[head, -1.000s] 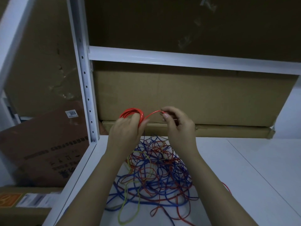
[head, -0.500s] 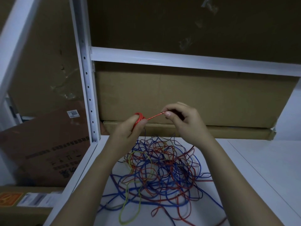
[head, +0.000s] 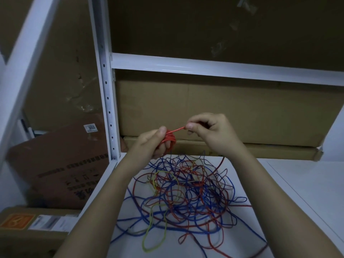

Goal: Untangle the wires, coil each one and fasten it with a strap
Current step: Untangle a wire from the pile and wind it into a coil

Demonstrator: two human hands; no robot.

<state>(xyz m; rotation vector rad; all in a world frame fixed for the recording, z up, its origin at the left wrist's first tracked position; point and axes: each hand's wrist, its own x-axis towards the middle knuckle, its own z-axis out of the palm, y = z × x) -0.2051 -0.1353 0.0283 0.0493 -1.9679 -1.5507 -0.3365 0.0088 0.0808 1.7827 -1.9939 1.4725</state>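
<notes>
Spreading across the white shelf (head: 297, 183), a tangle of blue, red and yellow wires (head: 186, 192) lies at six o'clock below both raised hands. Behind them, at twelve o'clock, stands a cardboard box (head: 223, 112). The left hand (head: 150, 144) curls its fingers round a small red coil (head: 169, 139). From that coil a short red strand runs toward two o'clock, its end pinched by the right hand (head: 210, 131).

Left hand (head: 149, 144) holds small red wire coil (head: 169, 140); right hand (head: 212, 130), at three o'clock, pinches its free end above tangled multicoloured wires (head: 188, 192).
</notes>
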